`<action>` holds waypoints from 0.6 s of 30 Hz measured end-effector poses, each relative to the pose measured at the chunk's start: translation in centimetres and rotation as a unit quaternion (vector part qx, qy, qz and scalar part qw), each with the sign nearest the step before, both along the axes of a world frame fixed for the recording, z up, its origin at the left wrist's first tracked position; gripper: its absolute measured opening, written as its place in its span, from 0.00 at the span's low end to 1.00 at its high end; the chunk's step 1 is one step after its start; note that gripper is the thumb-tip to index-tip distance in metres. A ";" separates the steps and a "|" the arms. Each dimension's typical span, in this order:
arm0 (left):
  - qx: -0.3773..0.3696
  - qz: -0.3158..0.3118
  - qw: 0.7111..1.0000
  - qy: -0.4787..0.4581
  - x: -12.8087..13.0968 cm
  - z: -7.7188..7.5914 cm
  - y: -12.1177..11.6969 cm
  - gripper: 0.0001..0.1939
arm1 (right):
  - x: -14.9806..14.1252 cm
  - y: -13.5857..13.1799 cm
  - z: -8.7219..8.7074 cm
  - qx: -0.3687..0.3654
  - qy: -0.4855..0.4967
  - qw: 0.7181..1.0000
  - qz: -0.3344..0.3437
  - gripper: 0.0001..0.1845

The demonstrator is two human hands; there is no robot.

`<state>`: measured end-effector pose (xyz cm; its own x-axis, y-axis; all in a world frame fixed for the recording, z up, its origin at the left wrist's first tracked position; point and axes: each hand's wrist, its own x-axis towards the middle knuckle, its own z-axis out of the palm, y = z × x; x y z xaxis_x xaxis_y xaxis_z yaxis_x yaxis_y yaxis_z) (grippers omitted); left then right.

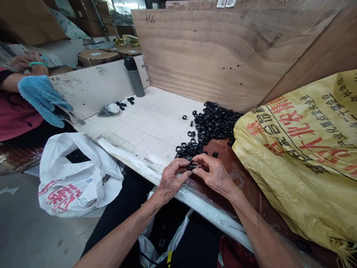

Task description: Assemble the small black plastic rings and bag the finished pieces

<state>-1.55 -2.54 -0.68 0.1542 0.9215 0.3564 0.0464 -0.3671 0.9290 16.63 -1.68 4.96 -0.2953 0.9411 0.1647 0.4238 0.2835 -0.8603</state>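
My left hand (173,178) and my right hand (213,173) meet near the front edge of the table. Between their fingertips they pinch a small black plastic ring (191,167), which the fingers partly cover. Just beyond the fingertips lies a small cluster of black rings (189,149). It runs back into a larger heap of the same black rings (216,121) against the wooden board. A few single rings lie apart on the white tiled surface to the left of the heap.
A yellow woven sack (292,156) lies at the right. A dark thermos (135,78) stands in the far left corner, near a small clear plastic bag (108,109). A white bag (78,178) hangs at the left edge. Another person's arm (16,80) shows at far left.
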 end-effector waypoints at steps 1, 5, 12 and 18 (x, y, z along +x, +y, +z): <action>0.015 0.004 1.000 0.003 0.0 0.0 0.0 0.11 | -0.1 -0.1 0.0 -0.005 -0.002 1.000 -0.011 0.09; 0.058 0.020 0.998 0.023 -0.2 0.1 0.1 0.12 | -0.2 -0.2 0.1 0.023 -0.030 0.999 -0.017 0.04; 0.051 0.023 0.998 0.014 -0.3 0.2 0.1 0.11 | -0.4 -0.3 0.1 0.066 -0.022 0.998 -0.002 0.07; 0.033 0.017 0.999 0.001 -0.2 0.2 0.0 0.11 | -0.9 -0.5 -0.6 0.020 -0.014 0.999 -0.049 0.11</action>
